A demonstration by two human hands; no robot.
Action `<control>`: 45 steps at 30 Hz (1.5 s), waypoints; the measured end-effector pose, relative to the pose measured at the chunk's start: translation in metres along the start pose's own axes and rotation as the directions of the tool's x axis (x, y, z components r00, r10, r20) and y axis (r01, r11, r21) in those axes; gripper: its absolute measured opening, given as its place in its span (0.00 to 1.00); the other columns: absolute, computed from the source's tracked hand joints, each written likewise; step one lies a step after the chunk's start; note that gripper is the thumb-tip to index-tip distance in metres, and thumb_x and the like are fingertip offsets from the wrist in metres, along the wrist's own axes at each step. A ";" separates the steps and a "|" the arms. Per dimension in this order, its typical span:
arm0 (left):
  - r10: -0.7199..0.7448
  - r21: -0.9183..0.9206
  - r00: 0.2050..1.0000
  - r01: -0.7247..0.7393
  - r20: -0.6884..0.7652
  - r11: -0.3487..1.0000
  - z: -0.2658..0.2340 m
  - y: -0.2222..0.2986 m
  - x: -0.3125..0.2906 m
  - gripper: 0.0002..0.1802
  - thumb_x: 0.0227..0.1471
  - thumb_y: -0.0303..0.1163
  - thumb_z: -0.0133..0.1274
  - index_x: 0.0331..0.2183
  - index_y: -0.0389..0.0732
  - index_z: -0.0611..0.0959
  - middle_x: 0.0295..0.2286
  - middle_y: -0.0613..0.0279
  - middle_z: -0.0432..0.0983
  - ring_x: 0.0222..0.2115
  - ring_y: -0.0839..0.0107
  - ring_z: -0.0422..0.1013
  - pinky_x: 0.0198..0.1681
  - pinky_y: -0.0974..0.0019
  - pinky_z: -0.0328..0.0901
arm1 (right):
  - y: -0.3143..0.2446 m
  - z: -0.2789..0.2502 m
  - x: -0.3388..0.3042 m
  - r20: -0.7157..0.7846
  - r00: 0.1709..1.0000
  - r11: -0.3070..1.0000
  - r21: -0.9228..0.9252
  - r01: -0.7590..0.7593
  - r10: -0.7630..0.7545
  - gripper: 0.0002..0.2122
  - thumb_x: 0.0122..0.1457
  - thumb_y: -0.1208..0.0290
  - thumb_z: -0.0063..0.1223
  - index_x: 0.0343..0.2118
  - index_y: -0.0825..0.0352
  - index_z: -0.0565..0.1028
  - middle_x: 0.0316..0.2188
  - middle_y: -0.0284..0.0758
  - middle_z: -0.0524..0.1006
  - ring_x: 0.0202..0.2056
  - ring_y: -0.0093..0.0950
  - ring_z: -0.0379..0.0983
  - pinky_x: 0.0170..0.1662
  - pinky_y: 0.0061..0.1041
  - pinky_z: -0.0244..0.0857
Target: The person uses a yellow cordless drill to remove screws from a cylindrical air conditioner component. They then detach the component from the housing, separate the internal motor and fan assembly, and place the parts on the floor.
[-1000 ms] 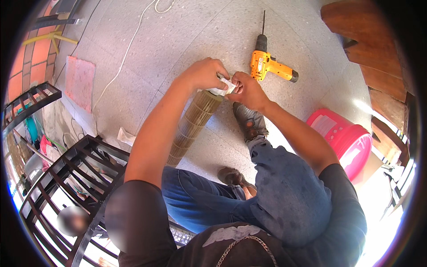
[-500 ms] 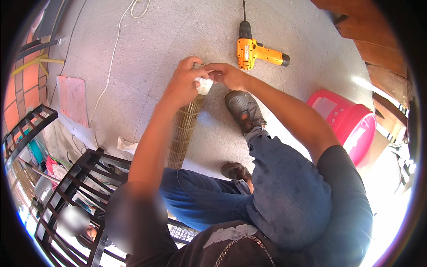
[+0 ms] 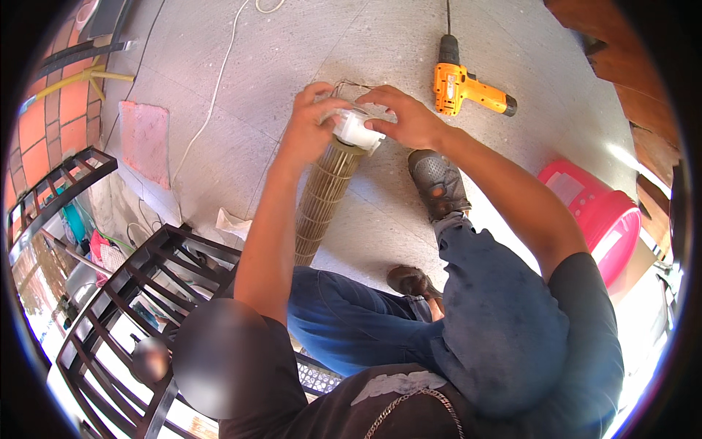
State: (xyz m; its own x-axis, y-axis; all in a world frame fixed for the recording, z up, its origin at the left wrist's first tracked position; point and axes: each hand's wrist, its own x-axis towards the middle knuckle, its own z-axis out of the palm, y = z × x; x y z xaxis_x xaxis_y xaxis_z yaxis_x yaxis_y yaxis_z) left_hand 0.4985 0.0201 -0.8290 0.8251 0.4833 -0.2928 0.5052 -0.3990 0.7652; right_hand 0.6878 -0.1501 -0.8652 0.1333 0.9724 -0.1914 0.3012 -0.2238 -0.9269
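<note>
A long brown ribbed cylinder [image 3: 324, 192], like a blower fan wheel, lies slanting between my left forearm and my feet. At its far end is a white plastic end piece [image 3: 358, 130]. My left hand [image 3: 308, 124] is at the left side of that piece, its fingers curved over and against it. On the right side, my right hand [image 3: 409, 121] has its thumb by the white piece and its fingers spread away from the thumb. Thin wires [image 3: 344, 84] arch above the piece between both hands' fingertips. The hands partly hide what the fingertips touch.
An orange cordless drill [image 3: 468, 89] with a long bit lies on the tiled floor, beyond my shoe [image 3: 437, 183]. A pink bucket [image 3: 585, 201] is at right. A black slatted metal rack [image 3: 139, 282] stands at left, near a pink cloth [image 3: 144, 143] and a white cable [image 3: 212, 110].
My hands have drawn apart, and more of the white end piece and the thin wires now shows. The whole scene has shifted to the right in the view.
</note>
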 end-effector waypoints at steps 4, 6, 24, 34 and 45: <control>-0.035 -0.018 0.996 0.036 0.077 0.999 0.001 0.022 -0.017 0.29 0.49 0.23 0.71 0.54 0.47 0.85 0.60 0.57 0.69 0.66 0.52 0.62 0.70 0.52 0.61 | -0.011 -0.004 0.003 0.101 0.994 0.998 -0.048 0.039 -0.034 0.23 0.68 0.62 0.63 0.63 0.65 0.76 0.60 0.47 0.78 0.59 0.47 0.76 0.62 0.42 0.71; 0.007 0.056 0.998 -0.011 0.060 0.998 0.005 0.029 -0.020 0.33 0.46 0.25 0.73 0.55 0.47 0.82 0.60 0.56 0.68 0.65 0.50 0.62 0.69 0.50 0.62 | -0.012 -0.010 0.008 0.224 0.974 0.997 -0.077 -0.017 0.034 0.23 0.67 0.62 0.62 0.62 0.66 0.77 0.59 0.47 0.78 0.59 0.47 0.76 0.61 0.42 0.71; -0.087 0.026 0.990 0.084 0.113 0.996 0.002 0.023 -0.005 0.29 0.33 0.20 0.74 0.39 0.46 0.80 0.47 0.63 0.71 0.56 0.52 0.66 0.63 0.51 0.63 | 0.002 0.016 0.006 0.061 0.990 0.991 -0.024 0.130 -0.128 0.13 0.68 0.64 0.64 0.43 0.66 0.74 0.40 0.41 0.75 0.42 0.41 0.76 0.48 0.39 0.72; -0.024 -0.014 1.000 0.023 -0.011 1.000 0.021 0.025 -0.019 0.27 0.35 0.17 0.73 0.39 0.45 0.80 0.46 0.64 0.73 0.58 0.52 0.66 0.63 0.51 0.64 | 0.001 0.023 0.001 0.027 0.999 0.999 0.028 -0.033 0.032 0.13 0.62 0.66 0.69 0.42 0.67 0.78 0.37 0.40 0.77 0.41 0.40 0.77 0.47 0.38 0.71; -0.055 0.269 0.983 0.101 -0.176 0.958 0.043 0.024 -0.035 0.54 0.45 0.43 0.79 0.67 0.42 0.67 0.57 0.43 0.73 0.63 0.46 0.68 0.65 0.50 0.65 | 0.016 0.004 0.013 0.088 0.996 0.999 -0.042 0.022 -0.018 0.16 0.66 0.58 0.65 0.39 0.68 0.77 0.41 0.42 0.75 0.44 0.42 0.74 0.50 0.40 0.68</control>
State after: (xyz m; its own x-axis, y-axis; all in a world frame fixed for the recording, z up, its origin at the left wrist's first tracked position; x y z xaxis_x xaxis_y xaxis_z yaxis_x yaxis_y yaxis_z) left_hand 0.4927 -0.0394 -0.8255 0.7387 0.6341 -0.2284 0.6357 -0.5428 0.5488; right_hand 0.6904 -0.1410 -0.8842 0.0442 0.9783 -0.2023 0.3435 -0.2050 -0.9165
